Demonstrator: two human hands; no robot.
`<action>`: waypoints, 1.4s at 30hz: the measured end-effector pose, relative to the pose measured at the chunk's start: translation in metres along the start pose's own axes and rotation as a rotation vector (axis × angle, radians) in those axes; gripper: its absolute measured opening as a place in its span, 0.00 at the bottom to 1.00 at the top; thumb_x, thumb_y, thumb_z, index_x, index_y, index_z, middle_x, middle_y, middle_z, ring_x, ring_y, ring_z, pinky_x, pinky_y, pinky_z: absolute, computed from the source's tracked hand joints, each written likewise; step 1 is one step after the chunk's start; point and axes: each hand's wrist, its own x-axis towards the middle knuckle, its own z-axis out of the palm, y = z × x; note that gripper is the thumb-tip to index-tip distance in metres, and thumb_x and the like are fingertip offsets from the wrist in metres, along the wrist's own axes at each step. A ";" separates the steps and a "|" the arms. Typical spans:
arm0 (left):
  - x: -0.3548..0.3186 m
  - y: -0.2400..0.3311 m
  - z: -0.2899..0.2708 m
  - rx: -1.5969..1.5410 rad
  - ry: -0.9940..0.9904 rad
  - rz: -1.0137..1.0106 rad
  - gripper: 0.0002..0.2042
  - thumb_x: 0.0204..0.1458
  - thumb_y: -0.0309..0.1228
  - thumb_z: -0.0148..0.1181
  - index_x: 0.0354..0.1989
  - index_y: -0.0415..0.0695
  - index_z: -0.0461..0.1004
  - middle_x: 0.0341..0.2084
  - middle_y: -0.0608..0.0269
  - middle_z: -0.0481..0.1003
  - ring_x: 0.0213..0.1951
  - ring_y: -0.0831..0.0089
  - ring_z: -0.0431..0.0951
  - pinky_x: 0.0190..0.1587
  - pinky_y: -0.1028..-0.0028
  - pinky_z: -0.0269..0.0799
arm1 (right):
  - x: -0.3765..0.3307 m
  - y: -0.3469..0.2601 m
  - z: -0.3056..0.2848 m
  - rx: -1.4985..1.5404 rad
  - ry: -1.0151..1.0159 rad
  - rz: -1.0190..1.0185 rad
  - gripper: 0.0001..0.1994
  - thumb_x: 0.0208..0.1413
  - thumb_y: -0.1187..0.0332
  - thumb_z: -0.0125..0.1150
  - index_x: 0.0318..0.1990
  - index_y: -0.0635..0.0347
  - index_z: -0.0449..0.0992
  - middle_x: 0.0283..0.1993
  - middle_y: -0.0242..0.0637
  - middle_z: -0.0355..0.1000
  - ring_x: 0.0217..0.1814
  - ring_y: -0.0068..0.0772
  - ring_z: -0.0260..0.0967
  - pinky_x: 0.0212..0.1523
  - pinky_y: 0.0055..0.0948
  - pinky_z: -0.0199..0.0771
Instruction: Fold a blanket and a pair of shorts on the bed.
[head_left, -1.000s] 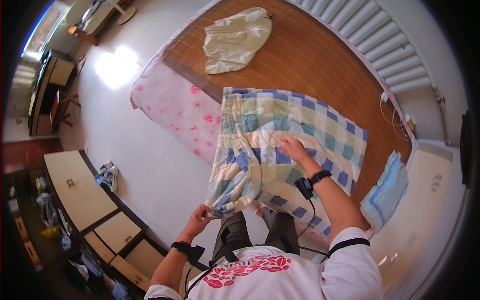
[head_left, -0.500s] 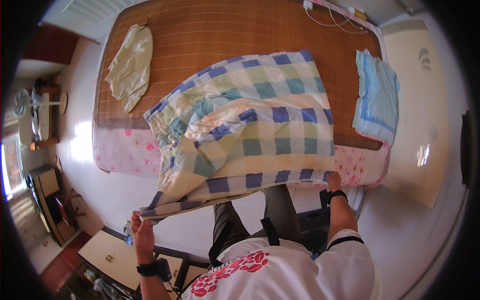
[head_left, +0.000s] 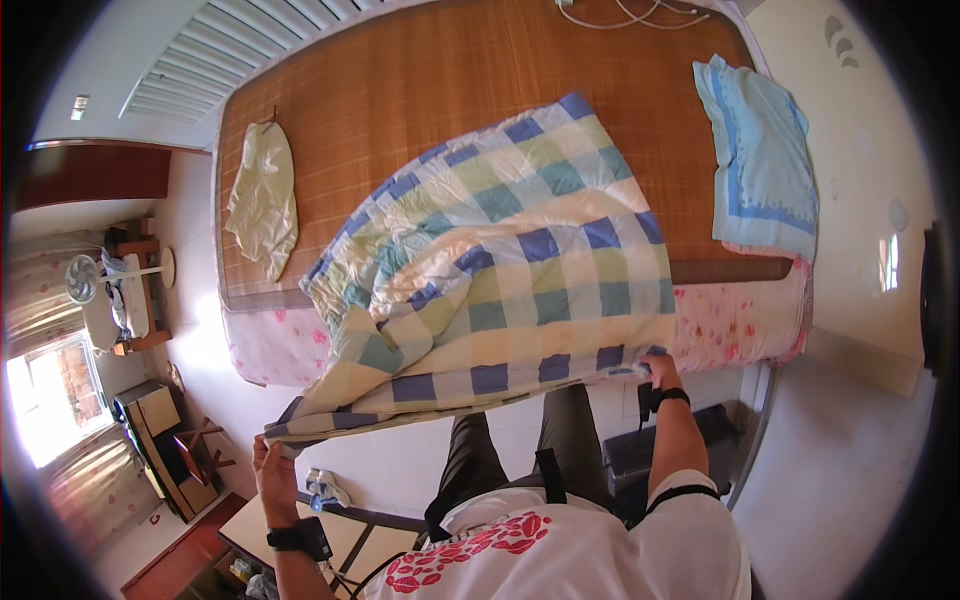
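Observation:
A checked quilt (head_left: 520,270) in blue, green, cream and white lies partly on the bed, its near edge drawn out toward me. My left hand (head_left: 272,468) pinches the quilt's near left corner, out past the bed's side. At the near right corner, my right hand (head_left: 660,372) grips the same edge. Between the two hands the edge hangs fairly straight above my legs. Folds and wrinkles bunch on the quilt's left half, while the right half lies flatter.
The bed has a brown mat (head_left: 420,60) over a pink floral sheet (head_left: 740,320). A cream cloth (head_left: 265,200) lies at its left, a light blue pillow (head_left: 765,160) at its right. Shoes (head_left: 327,488), a cabinet (head_left: 250,525), a stool (head_left: 203,450) and a standing fan (head_left: 85,278) are around.
The view has shifted, showing more of the window and floor at left. Both hands keep hold of the quilt's near corners; its far right corner looks tilted further left.

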 end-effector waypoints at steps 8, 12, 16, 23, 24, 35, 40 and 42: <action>0.016 0.008 -0.003 -0.011 -0.051 0.051 0.06 0.45 0.19 0.47 0.32 0.43 0.63 0.32 0.63 0.69 0.37 0.74 0.69 0.43 0.74 0.64 | -0.028 -0.028 -0.030 0.421 -0.087 -0.022 0.06 0.37 0.69 0.53 0.26 0.61 0.68 0.28 0.37 0.67 0.30 0.38 0.66 0.26 0.36 0.69; 0.023 0.013 -0.005 -0.047 -0.068 0.103 0.06 0.45 0.20 0.47 0.33 0.42 0.63 0.31 0.63 0.69 0.37 0.74 0.69 0.43 0.74 0.64 | -0.083 -0.082 -0.012 -0.502 0.116 -0.957 0.07 0.36 0.74 0.54 0.27 0.63 0.68 0.31 0.40 0.68 0.33 0.36 0.67 0.31 0.31 0.68; 0.058 0.031 -0.032 0.025 -0.043 0.213 0.07 0.46 0.21 0.46 0.35 0.40 0.64 0.31 0.63 0.69 0.36 0.75 0.68 0.39 0.78 0.63 | -0.197 -0.215 0.011 -0.478 0.265 -1.383 0.15 0.35 0.76 0.55 0.37 0.64 0.67 0.35 0.43 0.68 0.41 0.37 0.65 0.43 0.29 0.62; 0.087 0.179 0.008 -0.272 -0.240 0.567 0.06 0.49 0.25 0.44 0.34 0.39 0.67 0.32 0.61 0.70 0.36 0.72 0.69 0.39 0.75 0.65 | -0.397 -0.378 0.012 -0.301 0.495 -1.623 0.14 0.41 0.78 0.49 0.40 0.67 0.65 0.39 0.45 0.67 0.42 0.36 0.63 0.45 0.28 0.60; 0.092 0.202 -0.007 -0.334 -0.267 0.606 0.07 0.50 0.25 0.44 0.35 0.39 0.67 0.34 0.60 0.70 0.39 0.72 0.69 0.42 0.73 0.64 | -0.420 -0.387 0.005 -0.298 0.600 -1.597 0.14 0.42 0.78 0.49 0.40 0.67 0.65 0.38 0.44 0.67 0.42 0.35 0.63 0.44 0.27 0.60; 0.050 0.152 -0.059 -0.206 -0.463 0.623 0.21 0.51 0.34 0.45 0.52 0.40 0.51 0.48 0.55 0.61 0.49 0.65 0.61 0.53 0.67 0.55 | -0.483 -0.262 -0.087 -0.214 0.890 -1.701 0.15 0.42 0.73 0.49 0.40 0.68 0.64 0.38 0.43 0.65 0.42 0.36 0.61 0.46 0.27 0.57; 0.067 0.019 -0.092 0.383 -0.282 0.227 0.07 0.42 0.19 0.47 0.30 0.44 0.64 0.21 0.72 0.65 0.23 0.84 0.62 0.26 0.84 0.61 | -0.329 -0.150 -0.151 -0.615 0.789 -1.439 0.14 0.36 0.79 0.43 0.35 0.67 0.65 0.35 0.43 0.66 0.39 0.41 0.63 0.42 0.30 0.61; 0.061 -0.022 -0.092 0.444 -0.339 0.049 0.06 0.40 0.19 0.49 0.27 0.44 0.64 0.18 0.73 0.65 0.21 0.86 0.62 0.24 0.84 0.59 | -0.272 -0.111 -0.170 -0.806 0.717 -1.240 0.14 0.35 0.79 0.42 0.34 0.66 0.66 0.34 0.43 0.67 0.38 0.41 0.63 0.41 0.31 0.62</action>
